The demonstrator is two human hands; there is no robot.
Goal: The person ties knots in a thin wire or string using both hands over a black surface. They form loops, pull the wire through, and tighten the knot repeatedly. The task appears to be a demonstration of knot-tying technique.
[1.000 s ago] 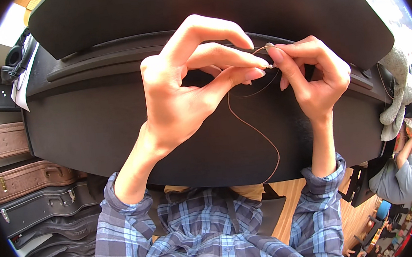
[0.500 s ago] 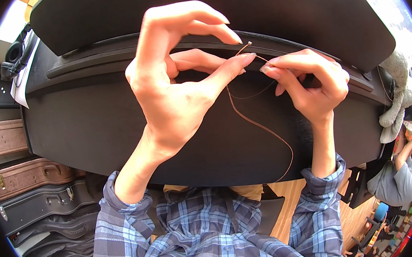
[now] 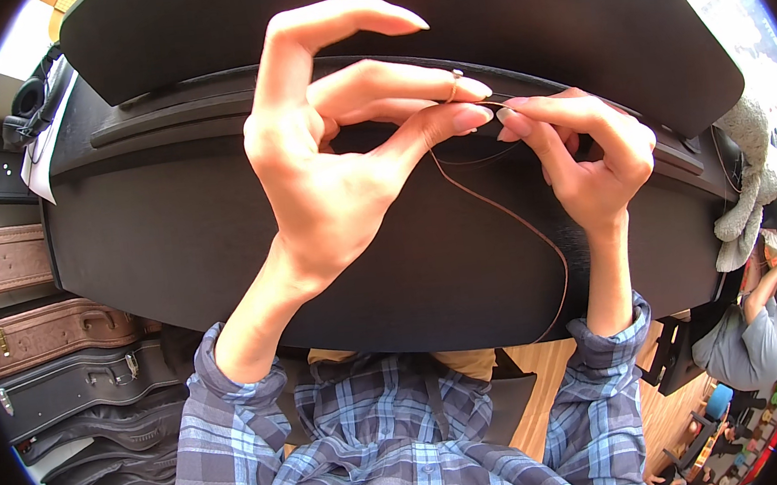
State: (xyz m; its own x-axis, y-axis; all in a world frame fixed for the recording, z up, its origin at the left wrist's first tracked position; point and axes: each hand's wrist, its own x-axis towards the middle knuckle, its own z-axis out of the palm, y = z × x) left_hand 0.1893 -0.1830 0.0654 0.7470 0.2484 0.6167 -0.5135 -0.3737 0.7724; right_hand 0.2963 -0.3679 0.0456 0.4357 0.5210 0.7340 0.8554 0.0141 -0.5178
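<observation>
1. Pinching copper-coloured string [image 3: 558, 250] with left hand [image 3: 321, 169], toward 1 o'clock.
2. Gripping it just beside with right hand [image 3: 592, 165], toward 2 o'clock.
3. Seemingly adjusting hold near end fitting [image 3: 456, 74]; likely needing both pinches firm, loose length untangled.

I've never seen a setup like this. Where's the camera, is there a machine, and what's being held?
There is no machine: these are a person's bare hands. A wide fisheye camera on the person's head looks down, so straight edges bend towards the rim. The left hand and right hand pinch a thin copper-coloured string, which has a small pale end by the left fingers; its lower part curves down over a large black surface. At that surface's left end are what look like dark headphones and white paper; at its right, a grey plush toy. Cases are stacked on the left, and another person is at far right.
</observation>
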